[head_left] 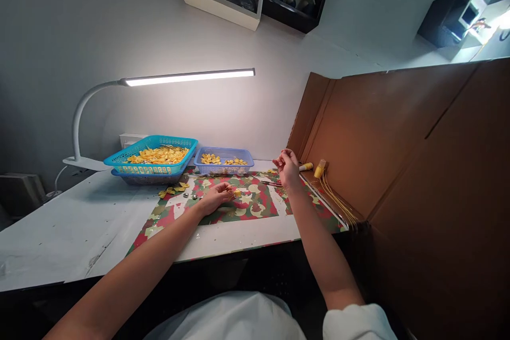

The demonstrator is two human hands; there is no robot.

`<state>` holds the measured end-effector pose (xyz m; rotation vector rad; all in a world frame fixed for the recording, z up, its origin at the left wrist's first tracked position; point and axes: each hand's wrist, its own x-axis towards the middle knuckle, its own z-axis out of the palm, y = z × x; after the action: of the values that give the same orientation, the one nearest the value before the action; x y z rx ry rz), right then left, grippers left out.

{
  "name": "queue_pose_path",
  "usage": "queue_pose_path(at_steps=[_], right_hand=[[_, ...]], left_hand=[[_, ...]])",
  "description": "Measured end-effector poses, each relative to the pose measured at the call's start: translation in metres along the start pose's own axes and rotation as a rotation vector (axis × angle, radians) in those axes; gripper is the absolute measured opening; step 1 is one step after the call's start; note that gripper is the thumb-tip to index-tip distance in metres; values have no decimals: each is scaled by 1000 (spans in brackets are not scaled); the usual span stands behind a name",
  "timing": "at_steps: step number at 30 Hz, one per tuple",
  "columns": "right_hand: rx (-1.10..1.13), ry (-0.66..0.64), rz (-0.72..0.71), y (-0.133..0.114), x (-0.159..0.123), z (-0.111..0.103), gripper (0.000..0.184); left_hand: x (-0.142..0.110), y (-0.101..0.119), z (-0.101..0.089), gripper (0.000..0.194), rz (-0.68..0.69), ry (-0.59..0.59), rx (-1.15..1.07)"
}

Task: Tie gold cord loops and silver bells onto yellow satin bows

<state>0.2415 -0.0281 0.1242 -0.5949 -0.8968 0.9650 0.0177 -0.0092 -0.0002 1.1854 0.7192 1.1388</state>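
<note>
My left hand [215, 197] rests low on the red, green and white patterned mat [255, 207], its fingers pinched on a small yellow piece [237, 192]. Raised above the mat's right side, my right hand [287, 164] has its fingers curled in a pinch; what it holds is too small to make out. A few yellow folded pieces [173, 189] and small round metal bits [190, 196] lie on the mat just left of my left hand.
A blue basket [151, 156] and a smaller purple basket [223, 162], both with yellow pieces, stand at the back. A lit white desk lamp [187, 77] arches over them. A yellow spool with strands [320, 169] sits by the brown cardboard wall [398, 138] on the right.
</note>
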Motion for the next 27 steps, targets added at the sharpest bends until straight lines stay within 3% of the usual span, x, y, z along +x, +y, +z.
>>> queue_pose_path(at_steps=[10, 18, 23, 27], right_hand=[[0, 76, -6, 6, 19, 7, 14], [29, 22, -44, 6, 24, 22, 12], [86, -106, -155, 21, 3, 25, 10], [-122, -244, -186, 53, -32, 22, 9]], left_hand=[[0, -4, 0, 43, 32, -51, 63], [4, -8, -1, 49, 61, -19, 61], [4, -6, 0, 47, 149, 87, 150], [1, -1, 0, 46, 175, 170, 256]])
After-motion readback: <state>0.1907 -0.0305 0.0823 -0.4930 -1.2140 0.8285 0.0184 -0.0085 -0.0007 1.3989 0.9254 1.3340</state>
